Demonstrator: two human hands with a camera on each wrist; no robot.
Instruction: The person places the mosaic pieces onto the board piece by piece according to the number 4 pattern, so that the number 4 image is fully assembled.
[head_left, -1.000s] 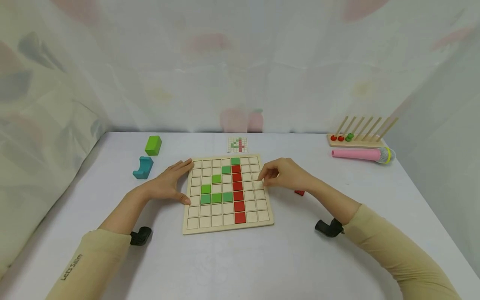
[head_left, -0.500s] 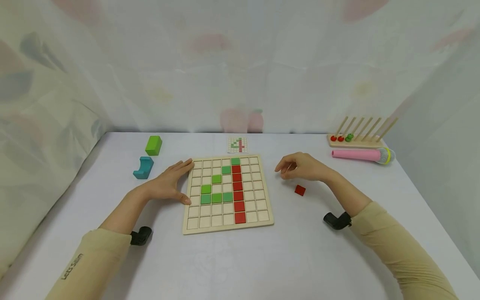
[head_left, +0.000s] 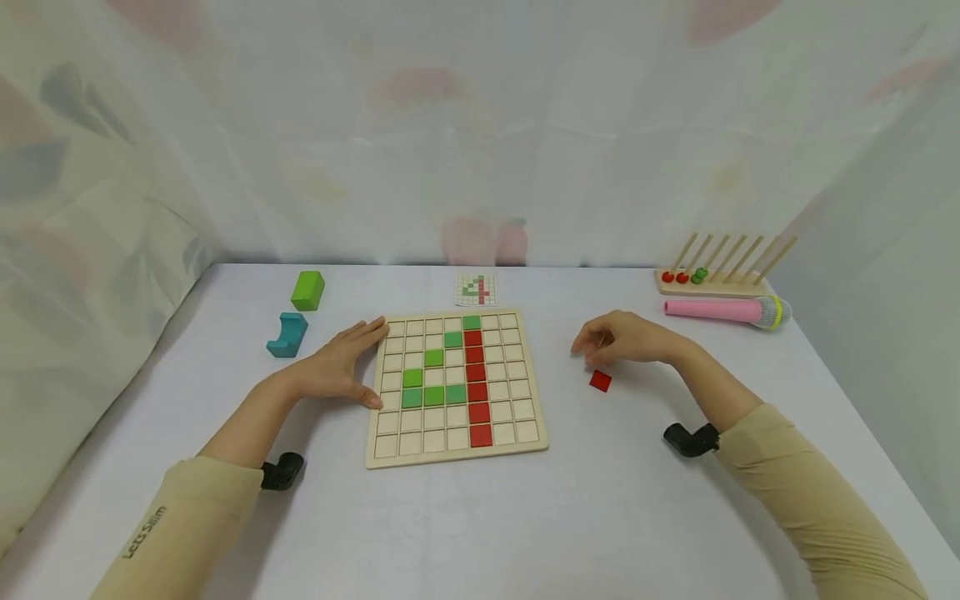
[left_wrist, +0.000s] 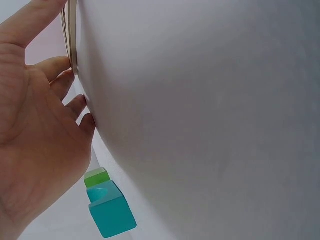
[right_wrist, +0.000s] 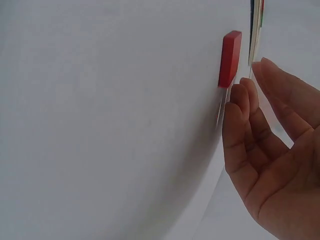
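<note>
A wooden grid board lies in the middle of the table with green tiles and a column of red tiles in its cells. My left hand is spread, its thumb and fingers touching the board's left edge. To the board's right, my right hand hovers just above a loose red tile, its fingers loosely bent and holding nothing. In the right wrist view that loose tile lies just beyond the fingertips, apart from them.
Behind the board lies a small pattern card. A green block and a teal curved block stand at the left. At the back right are a peg rack with beads and a pink toy microphone.
My right hand has moved right, from the board's right edge to beside the loose red tile, which was partly hidden and now shows whole. The left hand has stayed put.
</note>
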